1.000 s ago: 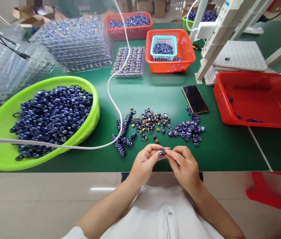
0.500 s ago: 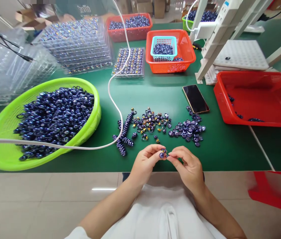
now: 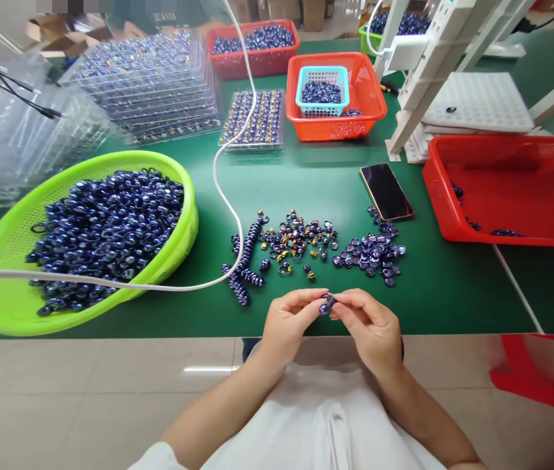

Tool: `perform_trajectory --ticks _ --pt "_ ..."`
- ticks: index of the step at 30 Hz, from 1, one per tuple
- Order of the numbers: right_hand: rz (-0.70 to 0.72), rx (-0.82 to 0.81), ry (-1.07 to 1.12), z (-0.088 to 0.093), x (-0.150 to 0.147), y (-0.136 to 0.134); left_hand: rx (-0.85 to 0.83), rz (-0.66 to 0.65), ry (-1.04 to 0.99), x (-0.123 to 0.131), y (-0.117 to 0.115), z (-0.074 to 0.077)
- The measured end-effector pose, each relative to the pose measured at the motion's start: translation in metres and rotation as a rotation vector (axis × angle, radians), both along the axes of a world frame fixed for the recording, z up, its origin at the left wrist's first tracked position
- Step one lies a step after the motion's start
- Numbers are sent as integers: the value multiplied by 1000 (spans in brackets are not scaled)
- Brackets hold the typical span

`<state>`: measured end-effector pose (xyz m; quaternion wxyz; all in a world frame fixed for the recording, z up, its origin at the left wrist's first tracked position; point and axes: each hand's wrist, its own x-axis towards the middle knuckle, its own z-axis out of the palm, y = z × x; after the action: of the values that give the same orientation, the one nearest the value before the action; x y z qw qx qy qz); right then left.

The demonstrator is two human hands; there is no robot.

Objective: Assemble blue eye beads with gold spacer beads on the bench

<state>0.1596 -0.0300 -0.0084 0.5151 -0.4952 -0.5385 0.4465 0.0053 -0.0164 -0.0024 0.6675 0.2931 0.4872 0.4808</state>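
A shiny dark blue ring (image 3: 326,305) with a round bead-like top is pinched between my two hands, just above the table's front edge. My left hand (image 3: 284,323) closes thumb and forefinger on its left side. On the other side, the fingertips of my right hand (image 3: 372,329) press against it; any small part beneath them is hidden. Beyond my hands lies a loose pile of blue and gold rings (image 3: 296,238). Left of that pile, dark rings sit nested in rows (image 3: 245,261). Small flat dark blue pieces (image 3: 370,253) are heaped to the right.
A lime-green basket (image 3: 191,215) full of dark rings stands at left, with a white cable (image 3: 215,173) crossing it. A phone (image 3: 386,190) and a red bin (image 3: 453,228) are at right. Stacked clear trays (image 3: 149,85) and an orange basket (image 3: 370,121) stand behind.
The ring has turned between my fingers, and its round top now points lower. My right fingertips have come closer to my left ones and up against the ring.
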Motion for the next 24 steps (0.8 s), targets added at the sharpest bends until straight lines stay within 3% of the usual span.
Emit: perform_trajectory --ticks 5,16,24 --pt "9 -29 55 -1 -2 0 93 37 127 1 -2 8" --pt "-38 -57 79 2 -5 3 568 -47 316 -3 -7 9" --pt "112 -163 277 0 -8 1 573 -83 384 -6 -8 7"
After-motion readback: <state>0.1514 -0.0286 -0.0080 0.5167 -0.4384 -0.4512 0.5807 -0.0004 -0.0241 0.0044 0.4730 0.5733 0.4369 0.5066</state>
